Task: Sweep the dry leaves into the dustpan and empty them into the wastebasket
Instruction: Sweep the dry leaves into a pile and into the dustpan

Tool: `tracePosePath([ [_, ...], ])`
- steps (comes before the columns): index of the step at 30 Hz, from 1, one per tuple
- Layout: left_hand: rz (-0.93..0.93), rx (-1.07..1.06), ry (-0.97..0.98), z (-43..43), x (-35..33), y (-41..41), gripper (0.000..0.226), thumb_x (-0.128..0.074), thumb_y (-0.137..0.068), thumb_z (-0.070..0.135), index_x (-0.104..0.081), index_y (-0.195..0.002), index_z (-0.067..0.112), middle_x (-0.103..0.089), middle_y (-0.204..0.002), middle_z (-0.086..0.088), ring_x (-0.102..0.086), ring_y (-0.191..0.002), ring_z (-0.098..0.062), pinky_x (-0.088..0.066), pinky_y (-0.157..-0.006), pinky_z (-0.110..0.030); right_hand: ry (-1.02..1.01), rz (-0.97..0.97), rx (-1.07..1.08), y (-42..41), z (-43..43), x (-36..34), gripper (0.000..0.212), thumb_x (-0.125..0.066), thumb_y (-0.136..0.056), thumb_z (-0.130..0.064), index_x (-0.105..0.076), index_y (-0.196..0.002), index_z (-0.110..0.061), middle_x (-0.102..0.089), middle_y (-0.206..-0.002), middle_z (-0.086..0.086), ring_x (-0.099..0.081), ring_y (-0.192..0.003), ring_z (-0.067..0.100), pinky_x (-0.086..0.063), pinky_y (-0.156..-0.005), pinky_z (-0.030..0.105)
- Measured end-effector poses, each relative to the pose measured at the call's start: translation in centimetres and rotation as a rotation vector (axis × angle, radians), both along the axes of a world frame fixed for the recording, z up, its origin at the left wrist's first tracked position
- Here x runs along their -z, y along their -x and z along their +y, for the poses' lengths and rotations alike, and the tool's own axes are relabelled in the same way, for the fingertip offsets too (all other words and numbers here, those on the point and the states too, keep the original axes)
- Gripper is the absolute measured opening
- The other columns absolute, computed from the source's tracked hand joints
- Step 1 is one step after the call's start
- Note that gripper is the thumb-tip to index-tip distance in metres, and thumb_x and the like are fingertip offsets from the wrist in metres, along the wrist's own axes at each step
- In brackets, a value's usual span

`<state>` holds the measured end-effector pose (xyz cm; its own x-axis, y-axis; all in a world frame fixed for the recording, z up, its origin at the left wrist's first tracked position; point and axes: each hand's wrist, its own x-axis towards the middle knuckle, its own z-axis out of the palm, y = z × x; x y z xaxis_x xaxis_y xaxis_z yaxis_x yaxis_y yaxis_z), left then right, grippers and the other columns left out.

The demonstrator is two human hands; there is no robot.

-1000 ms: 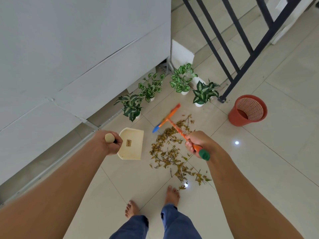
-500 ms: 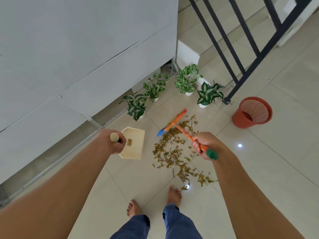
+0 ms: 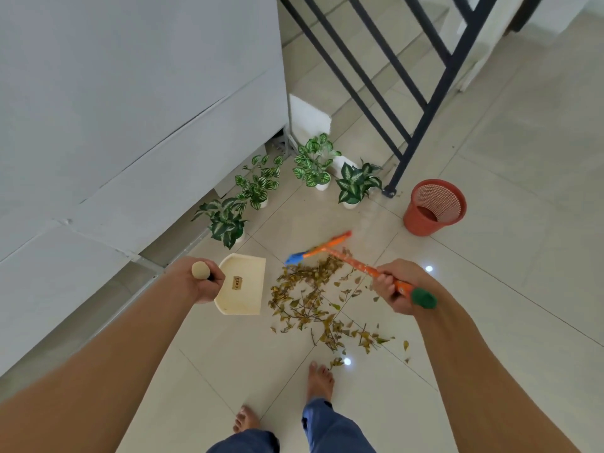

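— Since a second ago: broom [image 3: 330, 250] head barely shifted — it sits at the far edge of the dry leaves [image 3: 310, 295] as before; dustpan [image 3: 242, 284] and pile lie as they did.

— Where are the leaves now?

— Loose scatter on the floor [image 3: 490, 322], between dustpan and broom handle, trailing back toward the bare feet. None in the pan that I can see.

— Grips?

— Right hand [image 3: 397, 289], grip closed round the orange handle just below its green end cap. Left hand [image 3: 201, 281], grip closed round the dustpan's stalk, its rounded knob poking out above the fist.

— Why that arrangement?

— Pan's open edge faces the pile, just beside its left margin; broom head is on the far right side. My reading: a stroke drawn leftward would push leaves straight at the pan's mouth.

— And the wastebasket [image 3: 434, 209]?

— Red, upright, well apart from the pile, beside the foot of the black railing [image 3: 421, 125]. Near enough to tip into later, clear of the sweep.

— Hazards?

— Potted plants [image 3: 255, 188] along the wall, close behind the broom head. A wide backswing might clip them.
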<state>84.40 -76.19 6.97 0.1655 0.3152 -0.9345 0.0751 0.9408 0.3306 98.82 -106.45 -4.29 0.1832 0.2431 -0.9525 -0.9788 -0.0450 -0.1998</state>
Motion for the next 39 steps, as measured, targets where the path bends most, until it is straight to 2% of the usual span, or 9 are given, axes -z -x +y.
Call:
tracePosePath([
  [2, 0.06, -0.196, 0.087, 0.7, 3.8, -1.0, 0.027, -0.04, -0.076, -0.013, -0.05, -0.072, 0.011, -0.043, -0.061, -0.002, -0.04, -0.04, -0.01, -0.033, -0.034, -0.013, 0.053, -0.021, -0.055, 0.6, -1.3, -1.2, 0.023, -0.04, -0.104, -0.018, -0.05, -0.086, -0.007, -0.042, -0.046, -0.003, -0.038, -0.026, 0.005, -0.03, -0.023, 0.014],
  [4, 0.144, -0.119, 0.079, 0.3, 4.2, -1.4, 0.025, -0.041, -0.074, -0.013, -0.048, -0.071, 0.011, -0.043, -0.061, -0.002, -0.041, -0.042, -0.009, -0.034, -0.036, -0.015, 0.136, -0.088, -0.177, 1.2, -1.8, -2.6, 0.015, -0.043, -0.102, -0.018, -0.053, -0.094, -0.009, -0.043, -0.05, -0.004, -0.036, -0.028, 0.003, -0.029, -0.024, 0.013],
  [9, 0.072, -0.037, 0.092, -0.5, 4.2, -1.6, 0.021, -0.044, -0.092, -0.004, -0.049, -0.076, 0.01, -0.046, -0.066, -0.003, -0.043, -0.048, -0.007, -0.036, -0.04, -0.013, 0.345, -0.325, -0.503, 2.7, -1.8, -4.8, 0.004, -0.048, -0.093, -0.007, -0.052, -0.093, -0.005, -0.048, -0.058, 0.003, -0.041, -0.032, 0.007, -0.034, -0.032, 0.015],
  [13, 0.072, -0.005, 0.11, -0.1, 3.8, -0.4, 0.024, -0.042, -0.092, -0.003, -0.046, -0.074, 0.012, -0.044, -0.062, -0.002, -0.042, -0.046, -0.007, -0.035, -0.036, -0.014, 0.501, -0.437, -0.658, 5.6, -1.2, -5.5, 0.009, -0.049, -0.094, -0.008, -0.053, -0.093, -0.001, -0.048, -0.066, 0.008, -0.043, -0.04, 0.011, -0.036, -0.036, 0.017],
  [20, 0.044, 0.08, 0.127, 1.0, 3.9, 4.2, 0.025, -0.041, -0.089, -0.007, -0.046, -0.073, 0.011, -0.045, -0.061, -0.001, -0.042, -0.046, -0.008, -0.034, -0.033, -0.015, 0.828, -0.585, -0.937, 10.7, 0.9, -2.2, 0.026, -0.045, -0.095, -0.012, -0.059, -0.115, -0.003, -0.069, -0.08, 0.005, -0.064, -0.067, 0.016, -0.057, -0.077, 0.031],
  [25, 0.056, 0.16, 0.105, 2.3, 4.8, 7.7, 0.026, -0.043, -0.09, -0.007, -0.047, -0.071, 0.011, -0.045, -0.055, -0.002, -0.043, -0.035, -0.012, -0.035, -0.033, -0.013, 0.848, -0.587, -1.007, 14.1, 2.7, 1.1, 0.03, -0.045, -0.093, -0.01, -0.059, -0.118, -0.003, -0.065, -0.086, 0.005, -0.06, -0.069, 0.017, -0.053, -0.069, 0.028],
  [28, 0.059, 0.22, 0.068, 2.6, 5.0, 9.2, 0.026, -0.041, -0.09, -0.008, -0.047, -0.073, 0.011, -0.045, -0.058, -0.001, -0.04, -0.033, -0.012, -0.034, -0.033, -0.013, 0.821, -0.577, -1.012, 16.8, 3.1, 2.0, 0.008, -0.048, -0.092, -0.01, -0.054, -0.094, -0.005, -0.06, -0.069, 0.003, -0.055, -0.052, 0.014, -0.048, -0.055, 0.026],
  [32, 0.064, 0.305, 0.033, 2.1, 5.0, 10.8, 0.027, -0.04, -0.091, -0.008, -0.048, -0.071, 0.009, -0.042, -0.039, -0.006, -0.038, -0.024, -0.013, -0.034, -0.032, -0.015, 0.844, -0.591, -1.036, 20.9, 3.1, 2.1, 0.015, -0.053, -0.086, -0.009, -0.056, -0.072, -0.01, -0.057, -0.06, 0.0, -0.049, -0.045, 0.011, -0.038, -0.044, 0.023],
  [39, 0.081, 0.355, 0.071, 0.1, 4.8, 11.9, 0.023, -0.042, -0.091, -0.008, -0.049, -0.076, 0.008, -0.044, -0.06, -0.004, -0.042, -0.035, -0.01, -0.038, -0.04, -0.013, 0.898, -0.613, -0.837, 24.8, 1.1, 2.4, 0.011, -0.055, -0.086, -0.015, -0.057, -0.096, -0.011, -0.067, -0.073, 0.001, -0.066, -0.055, 0.013, -0.048, -0.048, 0.022],
])
